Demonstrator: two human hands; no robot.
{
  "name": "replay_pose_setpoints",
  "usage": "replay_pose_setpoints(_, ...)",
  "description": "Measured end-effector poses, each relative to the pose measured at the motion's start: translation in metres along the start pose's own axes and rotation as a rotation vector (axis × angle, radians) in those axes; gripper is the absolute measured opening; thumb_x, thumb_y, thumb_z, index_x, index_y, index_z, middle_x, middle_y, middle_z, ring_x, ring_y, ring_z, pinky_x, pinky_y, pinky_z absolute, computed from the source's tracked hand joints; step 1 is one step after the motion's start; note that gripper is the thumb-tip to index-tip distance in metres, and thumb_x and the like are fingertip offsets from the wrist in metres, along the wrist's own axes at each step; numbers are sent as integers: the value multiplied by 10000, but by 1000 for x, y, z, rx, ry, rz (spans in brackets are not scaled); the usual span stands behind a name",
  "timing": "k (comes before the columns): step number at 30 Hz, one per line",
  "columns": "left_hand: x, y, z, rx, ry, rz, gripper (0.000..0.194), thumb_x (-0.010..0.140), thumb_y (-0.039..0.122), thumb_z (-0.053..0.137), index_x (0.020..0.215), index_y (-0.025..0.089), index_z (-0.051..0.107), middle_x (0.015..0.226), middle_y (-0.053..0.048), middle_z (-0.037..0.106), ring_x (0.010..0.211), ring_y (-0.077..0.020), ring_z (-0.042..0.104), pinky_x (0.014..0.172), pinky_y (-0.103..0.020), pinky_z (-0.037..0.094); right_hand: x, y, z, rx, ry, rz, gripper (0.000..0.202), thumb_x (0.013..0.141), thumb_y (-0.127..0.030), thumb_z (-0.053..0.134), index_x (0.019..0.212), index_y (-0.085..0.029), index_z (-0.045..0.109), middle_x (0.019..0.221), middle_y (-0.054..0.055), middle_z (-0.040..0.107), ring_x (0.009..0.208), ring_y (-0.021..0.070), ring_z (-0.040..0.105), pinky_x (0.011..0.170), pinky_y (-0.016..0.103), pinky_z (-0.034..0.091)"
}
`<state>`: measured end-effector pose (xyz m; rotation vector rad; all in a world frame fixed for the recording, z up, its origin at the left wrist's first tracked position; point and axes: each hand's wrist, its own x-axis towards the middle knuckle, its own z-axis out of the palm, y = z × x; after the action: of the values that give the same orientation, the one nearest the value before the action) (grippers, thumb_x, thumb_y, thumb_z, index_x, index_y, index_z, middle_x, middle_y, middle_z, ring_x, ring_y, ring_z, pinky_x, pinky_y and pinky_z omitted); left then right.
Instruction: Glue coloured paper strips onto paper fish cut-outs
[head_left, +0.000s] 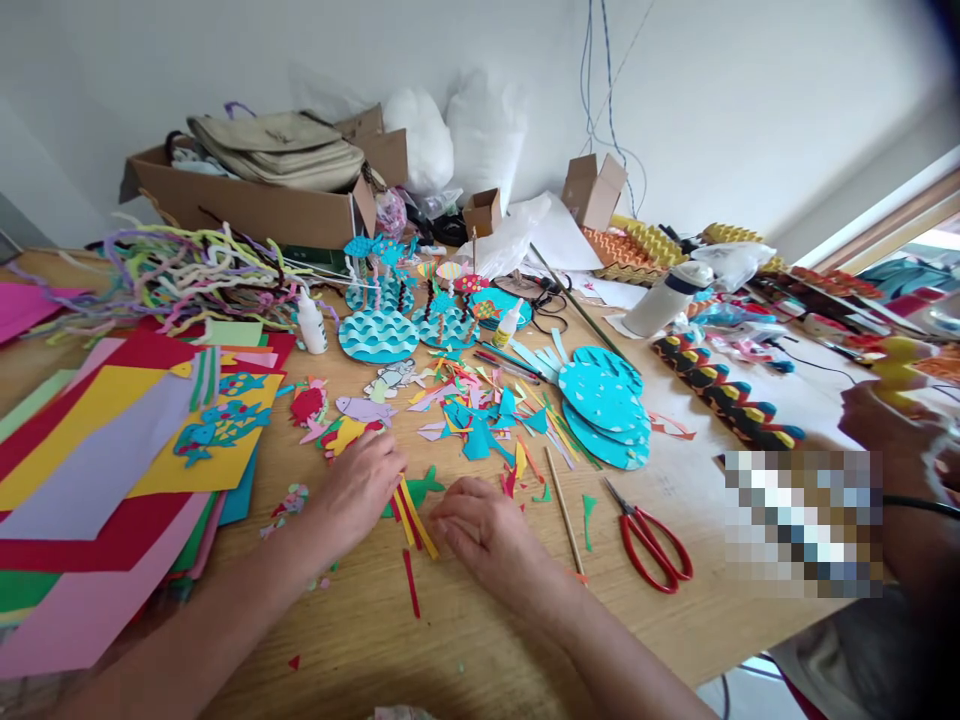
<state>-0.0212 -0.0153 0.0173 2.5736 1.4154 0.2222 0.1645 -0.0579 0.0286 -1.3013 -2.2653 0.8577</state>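
Observation:
My left hand (365,483) is closed over the upper ends of some narrow yellow and red paper strips (414,515), which fan out toward me. Just right of the strips is my right hand (480,525), its fingers curled near their lower ends; whether it holds anything is hidden. A loose red strip (412,583) lies below them. Behind both hands is a green paper piece (426,486). Beyond my left hand lie a yellow and red paper fish (349,435) and a purple one (365,409). Red-handled scissors (651,545) rest to the right, beside a thin wooden stick (564,512).
Coloured paper sheets (97,500) are stacked at left. Paper scraps (480,410) and blue discs (607,405) lie ahead. Glue bottles (311,323) stand farther back, near finished blue paper models (379,335). Another person's arm (904,450) is at the right edge.

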Motion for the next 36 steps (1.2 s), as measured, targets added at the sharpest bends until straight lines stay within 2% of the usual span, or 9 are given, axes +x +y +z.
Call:
replay_pose_setpoints(4,-21,16,-1,27,-11,55,222,806,19,445,829,157,618,841,-46,601,836,-193,527,776,-332,427,10,3,-15,-3,-6,92,194,798,-97,479,778,-146,665,769,36,629,724,115,559,647,197,395)
replay_pose_setpoints(6,-33,27,7,43,-29,122,292,789,-13,430,939,165,607,950,-36,618,904,-176,537,820,-304,432,19,3,-16,-9,-46,107,186,786,-105,487,768,-145,668,754,30,642,702,109,560,632,189,390)
replay_pose_setpoints(11,-52,41,32,155,23,171,349,773,-21,396,991,159,601,1040,-40,634,973,-203,554,814,-319,458,42,-2,-8,-88,-185,153,204,732,-103,482,753,-152,679,734,20,660,624,94,545,541,175,351)
replay_pose_setpoints(18,-57,39,46,237,78,203,360,769,-27,406,1035,127,593,1064,-63,636,973,-223,569,802,-338,464,62,-6,4,-274,-290,158,235,737,-156,454,755,-160,688,753,26,677,639,97,549,523,179,329)
replay_pose_setpoints(24,-61,37,58,234,118,214,333,824,19,391,1063,159,576,1066,-52,633,1020,-187,542,858,-322,420,71,-4,10,-348,-331,198,247,744,-189,454,749,-162,699,733,53,683,654,127,574,529,203,341)
replay_pose_setpoints(32,-64,35,58,272,161,243,361,825,11,363,1075,163,574,1088,-46,627,1009,-173,549,853,-305,413,81,-13,4,-447,-308,208,299,797,-220,413,884,-158,693,869,103,683,783,185,610,614,242,386)
replay_pose_setpoints(36,-65,37,62,295,158,210,393,816,2,341,1073,180,578,1079,-30,634,1001,-171,553,851,-313,422,74,-20,1,-449,-365,202,260,770,-209,453,836,-167,701,820,77,691,765,172,616,593,221,390)
